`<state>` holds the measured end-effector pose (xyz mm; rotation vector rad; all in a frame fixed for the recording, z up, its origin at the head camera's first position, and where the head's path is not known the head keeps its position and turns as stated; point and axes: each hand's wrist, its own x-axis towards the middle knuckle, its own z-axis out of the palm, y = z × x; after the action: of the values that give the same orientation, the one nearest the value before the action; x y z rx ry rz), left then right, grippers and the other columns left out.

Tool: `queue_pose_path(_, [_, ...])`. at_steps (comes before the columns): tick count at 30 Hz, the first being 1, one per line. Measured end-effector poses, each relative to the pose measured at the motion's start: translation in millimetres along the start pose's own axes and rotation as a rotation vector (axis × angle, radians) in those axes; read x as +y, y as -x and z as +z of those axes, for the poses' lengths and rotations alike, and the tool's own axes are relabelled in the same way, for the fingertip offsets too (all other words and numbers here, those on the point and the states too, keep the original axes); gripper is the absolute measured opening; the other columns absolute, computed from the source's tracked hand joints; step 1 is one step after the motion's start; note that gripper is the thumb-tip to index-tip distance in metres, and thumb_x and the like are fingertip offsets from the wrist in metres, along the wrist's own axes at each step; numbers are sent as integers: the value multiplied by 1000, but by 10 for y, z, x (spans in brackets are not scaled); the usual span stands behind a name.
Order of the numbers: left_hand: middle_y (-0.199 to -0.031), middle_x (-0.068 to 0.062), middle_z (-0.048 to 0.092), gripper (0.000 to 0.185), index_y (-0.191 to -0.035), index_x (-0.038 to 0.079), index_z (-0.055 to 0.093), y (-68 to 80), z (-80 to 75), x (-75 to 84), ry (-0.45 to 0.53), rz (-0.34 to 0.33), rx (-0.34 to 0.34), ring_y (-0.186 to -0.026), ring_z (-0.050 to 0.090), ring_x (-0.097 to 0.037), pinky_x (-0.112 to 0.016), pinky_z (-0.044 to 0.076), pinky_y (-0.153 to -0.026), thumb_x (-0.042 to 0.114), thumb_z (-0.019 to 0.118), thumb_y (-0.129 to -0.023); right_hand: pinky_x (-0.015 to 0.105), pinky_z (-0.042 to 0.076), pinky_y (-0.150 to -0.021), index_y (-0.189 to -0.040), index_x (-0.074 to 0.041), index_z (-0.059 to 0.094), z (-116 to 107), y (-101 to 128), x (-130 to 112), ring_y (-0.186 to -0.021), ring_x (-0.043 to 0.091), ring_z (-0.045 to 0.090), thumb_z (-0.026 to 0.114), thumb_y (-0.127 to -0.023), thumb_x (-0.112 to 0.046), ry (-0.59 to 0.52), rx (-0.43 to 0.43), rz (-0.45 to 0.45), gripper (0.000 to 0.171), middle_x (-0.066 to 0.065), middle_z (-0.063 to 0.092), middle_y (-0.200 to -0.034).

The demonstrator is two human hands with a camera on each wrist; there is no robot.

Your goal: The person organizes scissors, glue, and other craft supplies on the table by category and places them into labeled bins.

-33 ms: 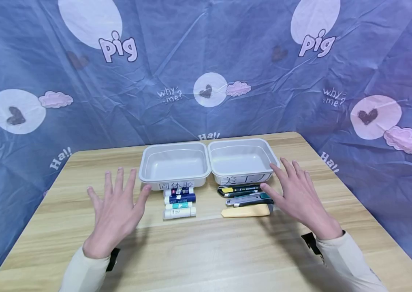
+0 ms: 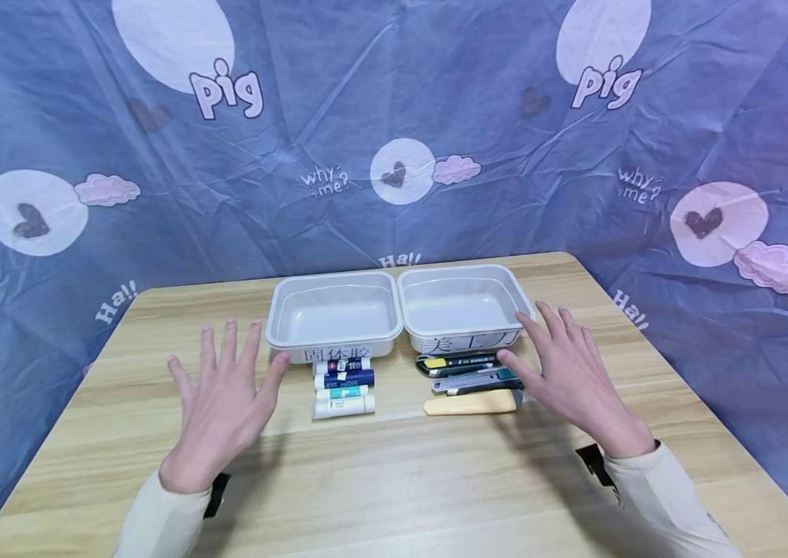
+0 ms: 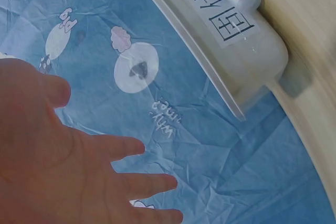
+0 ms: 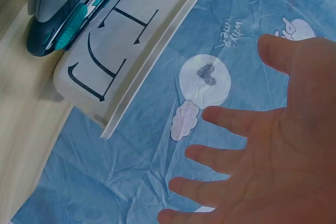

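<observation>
Both hands hover with fingers spread, holding nothing. My left hand (image 2: 226, 407) is left of a column of glue sticks: a dark one with a red mark (image 2: 342, 366), a navy one (image 2: 345, 379), a teal-and-white one (image 2: 342, 394) and a white one (image 2: 345, 407). The right hand (image 2: 571, 380) overlaps the ends of several box cutters in the head view. These are a black-and-yellow cutter (image 2: 458, 363), a grey-and-teal cutter (image 2: 470, 381) and, nearest, a pale yellow-orange cutter (image 2: 470, 403). In the right wrist view, the fingers are apart beside a labelled tray (image 4: 121, 51).
Two white plastic trays stand side by side behind the items, the left tray (image 2: 334, 343) and the right tray (image 2: 459, 333), each with a Chinese label on its front. A wood-grain table (image 2: 394, 488) carries everything. Blue printed cloth (image 2: 394, 85) hangs around its back and sides.
</observation>
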<state>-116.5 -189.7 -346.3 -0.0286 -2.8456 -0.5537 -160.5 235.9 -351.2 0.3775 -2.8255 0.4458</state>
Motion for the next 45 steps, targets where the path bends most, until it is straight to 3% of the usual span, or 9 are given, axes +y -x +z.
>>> queue_pose_path(9, [-165, -31, 18, 76, -159, 6, 32, 9, 12, -4, -4, 9, 21, -151, 0, -56, -82, -17, -107, 60, 29, -107, 75, 23, -110, -149, -3, 48, 26, 2, -30, -140, 62, 26, 60, -99, -52, -10, -15, -21, 71, 31, 34, -156])
queue_pose_path(15, [-164, -30, 21, 76, -159, 6, 34, -45, 0, -37, 25, 7, 15, -150, 9, -57, -84, -1, -110, 61, 31, -106, 66, 30, -112, -147, -2, 50, 65, -10, -80, -136, 52, 42, 63, -100, -46, -69, -18, -70, 65, 27, 49, -147])
queue_pose_path(21, [-158, -31, 32, 72, -154, 0, 39, -175, -18, -111, 135, 18, 43, -146, 25, -55, -76, 23, -111, 55, 38, -107, 61, 40, -107, -144, -4, 53, 114, -78, -209, -127, 45, 53, 62, -101, -44, -102, -33, -118, 59, 20, 58, -138])
queue_pose_path(29, [-155, -29, 40, 67, -153, -1, 40, -326, 27, -239, 302, -14, 88, -143, 36, -49, -67, 29, -116, 48, 43, -107, 58, 48, -101, -141, -6, 55, 217, -226, -439, -123, 39, 58, 65, -100, -41, -93, -54, -191, 56, 18, 62, -134])
queue_pose_path(36, [-140, -28, 55, 56, -149, -1, 48, -461, 161, -353, 463, -61, 144, -126, 54, -46, -59, 48, -102, 37, 50, -107, 53, 50, -100, -138, -7, 59, 317, -329, -662, -121, 34, 61, 68, -98, -39, -108, -89, -258, 52, 14, 63, -132])
queue_pose_path(45, [-138, -29, 54, 58, -150, -4, 43, -586, 310, -468, 546, -132, 90, -125, 56, -46, -58, 48, -105, 34, 52, -107, 47, 55, -93, -136, -7, 61, 453, -414, -920, -114, 28, 64, 69, -98, -39, -118, -131, -339, 50, 10, 65, -128])
